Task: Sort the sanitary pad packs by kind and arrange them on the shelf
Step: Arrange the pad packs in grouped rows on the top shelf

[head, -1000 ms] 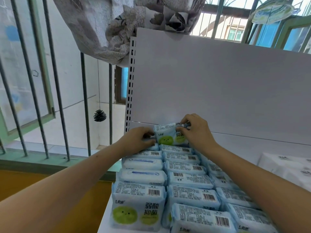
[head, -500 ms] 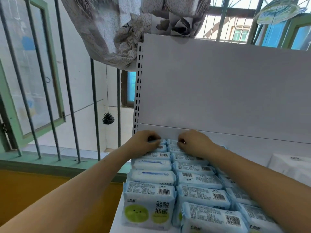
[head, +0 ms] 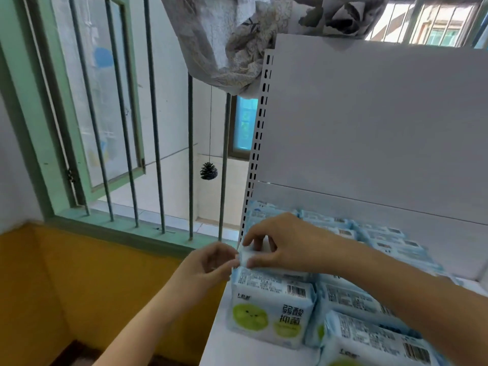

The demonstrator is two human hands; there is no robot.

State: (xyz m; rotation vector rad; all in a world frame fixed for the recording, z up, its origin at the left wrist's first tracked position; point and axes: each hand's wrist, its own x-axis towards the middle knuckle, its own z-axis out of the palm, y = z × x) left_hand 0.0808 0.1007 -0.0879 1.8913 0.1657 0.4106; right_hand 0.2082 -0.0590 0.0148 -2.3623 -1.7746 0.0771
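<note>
While your right hand (head: 285,244) pinches a white pack (head: 247,256) at the front of the left row, w/ your left hand (head: 208,262) gripping its near end, you look mid-sort, pulling out an odd kind. Blue packs (head: 272,307) sit right below both hands on the shelf (head: 383,133); next, prob. lift it clear w/o dragging neighbours.

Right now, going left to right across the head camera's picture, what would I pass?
Green window frame → hanging pine cone → left hand → right hand → white back panel of the shelf.
</note>
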